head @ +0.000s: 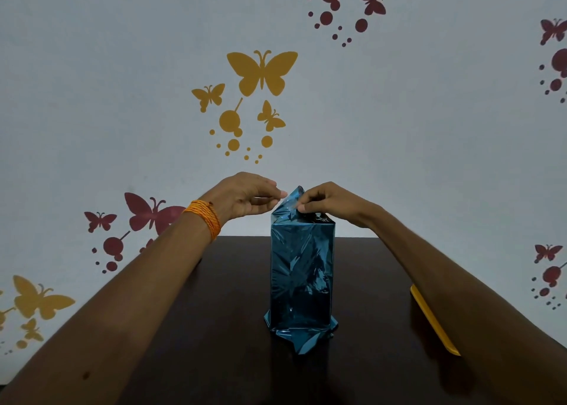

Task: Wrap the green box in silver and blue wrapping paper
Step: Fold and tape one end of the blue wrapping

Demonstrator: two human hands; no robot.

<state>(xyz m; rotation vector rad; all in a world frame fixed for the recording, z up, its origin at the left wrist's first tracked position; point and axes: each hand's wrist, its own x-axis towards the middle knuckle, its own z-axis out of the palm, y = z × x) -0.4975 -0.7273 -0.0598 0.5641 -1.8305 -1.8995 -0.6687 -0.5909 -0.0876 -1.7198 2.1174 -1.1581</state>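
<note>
- I see the pale wall with butterfly decals (399, 128) filling the upper view. It plays no part in the job.
- The dark table (214, 328) runs away from me, and the parcel stands on it at the centre.
- The wrapped box (302, 269) stands upright on end with its long axis vertical. Shiny blue wrapping paper (294, 288) covers every face I can see, so no green shows.
- At the base the bottom flaps (302, 337) are folded under and splay a little onto the table.
- The right hand (328, 202) sits over the top right corner, fingers curled, pinching the top flap (291, 200) from the right.
- The left hand (245, 196) reaches in from the left, its fingertips at the flap's left slope. I cannot tell whether they pinch the paper or only touch it.
- The flap stands up as a peak between the two hands, directly above the box. I judge the coming fold must go down onto the top face, and the right hand is nearer to it.
- An orange thread band (204, 220) circles the left wrist.
- A flat yellow object (432, 318) lies at the table's right edge, well apart from the box.
</note>
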